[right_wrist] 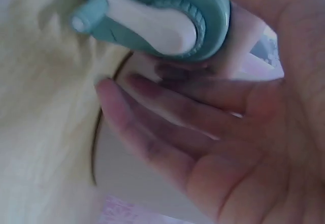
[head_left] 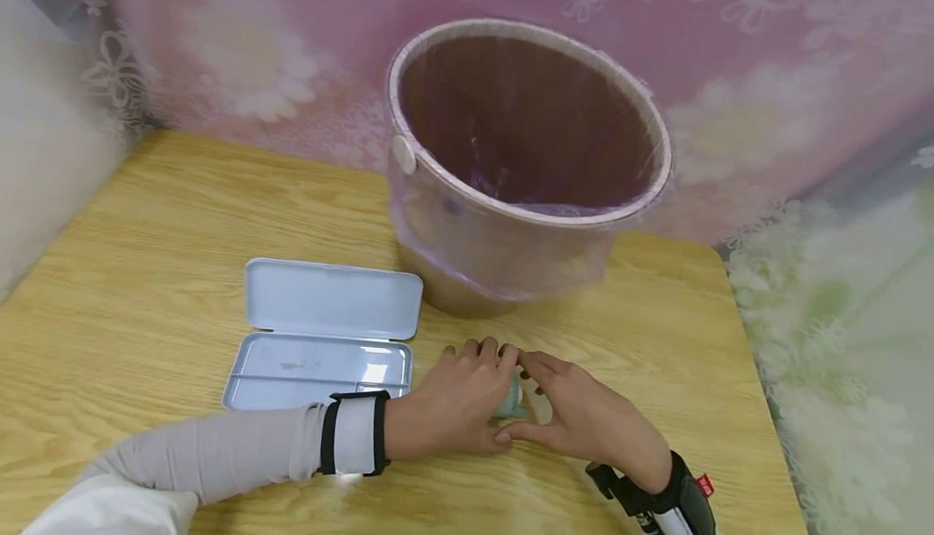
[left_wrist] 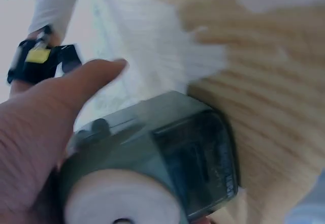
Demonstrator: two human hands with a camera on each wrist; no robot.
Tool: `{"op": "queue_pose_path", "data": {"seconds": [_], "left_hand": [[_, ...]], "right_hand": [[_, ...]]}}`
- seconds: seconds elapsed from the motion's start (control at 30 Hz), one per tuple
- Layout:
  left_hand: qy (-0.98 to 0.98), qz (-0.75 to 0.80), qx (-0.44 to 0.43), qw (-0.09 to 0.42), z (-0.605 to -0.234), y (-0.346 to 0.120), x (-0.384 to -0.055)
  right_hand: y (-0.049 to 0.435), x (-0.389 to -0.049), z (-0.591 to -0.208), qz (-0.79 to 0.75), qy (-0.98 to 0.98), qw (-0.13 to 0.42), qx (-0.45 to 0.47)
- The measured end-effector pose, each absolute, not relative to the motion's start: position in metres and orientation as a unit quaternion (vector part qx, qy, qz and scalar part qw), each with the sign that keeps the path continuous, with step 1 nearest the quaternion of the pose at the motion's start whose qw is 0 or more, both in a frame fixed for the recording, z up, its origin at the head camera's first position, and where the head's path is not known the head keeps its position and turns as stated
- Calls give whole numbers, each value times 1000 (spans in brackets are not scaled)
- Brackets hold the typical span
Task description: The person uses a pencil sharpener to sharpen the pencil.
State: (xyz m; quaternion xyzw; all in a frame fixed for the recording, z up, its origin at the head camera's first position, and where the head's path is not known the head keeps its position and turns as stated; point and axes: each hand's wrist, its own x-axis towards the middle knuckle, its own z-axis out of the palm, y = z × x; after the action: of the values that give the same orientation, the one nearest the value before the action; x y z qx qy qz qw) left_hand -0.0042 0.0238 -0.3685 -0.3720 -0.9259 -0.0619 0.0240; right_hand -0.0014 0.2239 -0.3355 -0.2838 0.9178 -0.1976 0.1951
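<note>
A teal hand-crank pencil sharpener (head_left: 510, 402) stands on the table, mostly hidden between the two hands in the head view. My left hand (head_left: 456, 399) holds it from the left side, fingers bent over it. The left wrist view shows the sharpener's dark see-through drawer (left_wrist: 198, 163) and a pale round part. My right hand (head_left: 598, 421) is at its right side, thumb and fingers spread apart. In the right wrist view, the white crank (right_wrist: 162, 28) with its teal knob is above the right hand's extended fingers, which are not wrapped round it.
A light blue pencil case (head_left: 332, 300) lies with its lid raised at the left, its tray divided into compartments. Behind the hands stands a tall bin (head_left: 467, 280) lined with a clear purple plastic bag. Flowered curtains hang around the wooden table (head_left: 146, 276).
</note>
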Motion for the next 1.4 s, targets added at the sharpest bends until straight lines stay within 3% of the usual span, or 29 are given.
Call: {"op": "queue_pose_path", "data": {"seconds": [0.1,0.23,0.6,0.73,0.83,1.07,1.17,1.27,1.4], "left_hand": [[-928,-108,-356,-9,-360,8,-5],[-925,-133,-356,-2,-345,-23,-9],[-906,-194,-373,-48,-350,-62,-10],[-899,-221,-376,-48,-357,-64,-4],[-897,-195,-397,-19,-360,-66,0],[-882,-127,-438,115,-370,-67,9],[-880,-121,-436,147,-372,-65,14],[-885,-120,-426,145,-372,-66,16],[-898,-138,-407,98,-367,-78,20]], "right_hand": [[218,2,-338,-191,927,171,-273],[206,6,-336,-186,933,117,-284],[149,-4,-367,-88,905,-46,-414],[141,-5,-382,-85,899,-117,-414],[138,-4,-387,-95,898,-150,-403],[136,1,-388,-95,900,-170,-389],[137,1,-387,-93,899,-169,-393],[137,1,-386,-93,897,-170,-397],[136,0,-386,-104,894,-168,-403]]}}
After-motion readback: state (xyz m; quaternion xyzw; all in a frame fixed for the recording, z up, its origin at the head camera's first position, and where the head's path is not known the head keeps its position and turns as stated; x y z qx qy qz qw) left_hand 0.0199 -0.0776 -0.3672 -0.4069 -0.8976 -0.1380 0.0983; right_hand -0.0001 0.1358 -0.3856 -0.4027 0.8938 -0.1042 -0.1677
